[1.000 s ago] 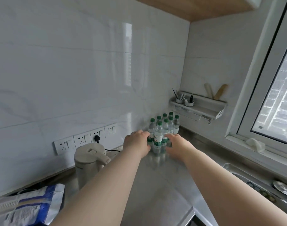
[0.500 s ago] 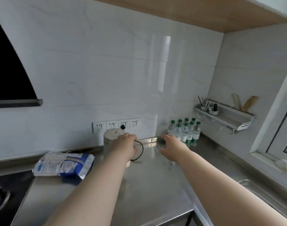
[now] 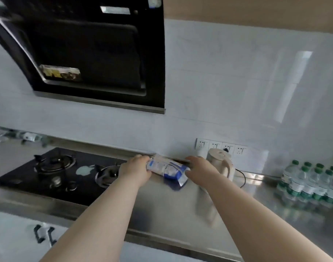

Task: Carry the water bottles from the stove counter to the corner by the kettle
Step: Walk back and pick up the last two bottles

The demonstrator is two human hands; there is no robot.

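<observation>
Both bare arms reach out across the steel worktop [image 3: 180, 208] toward the back wall. The left hand [image 3: 136, 168] shows only its back. Its fingers curl away out of sight, so I cannot tell whether they grip anything. The right hand [image 3: 199, 167] has its fingers [image 3: 190, 159] loosely bent and slightly apart, with nothing plainly held.

Between the two hands, in the middle of the frame, lies a blue and white packet [image 3: 168, 169]. Each hand overlaps one end of it, but it is unclear whether either one touches it.

Just right of the right hand stands a cream kettle [image 3: 221, 163]. Its cord trails along the worktop, and a row of wall sockets [image 3: 221, 148] sits behind it.

The water bottles [image 3: 311, 181], green-capped and upright, stand packed together on the worktop at the right edge of the frame. They are beyond the kettle and well apart from both hands.

At lower left is the black gas stove [image 3: 58, 167], with the dark range hood [image 3: 86, 53] above it in the upper left. Something pale lies on the worktop at the far left edge, too blurred to name.
</observation>
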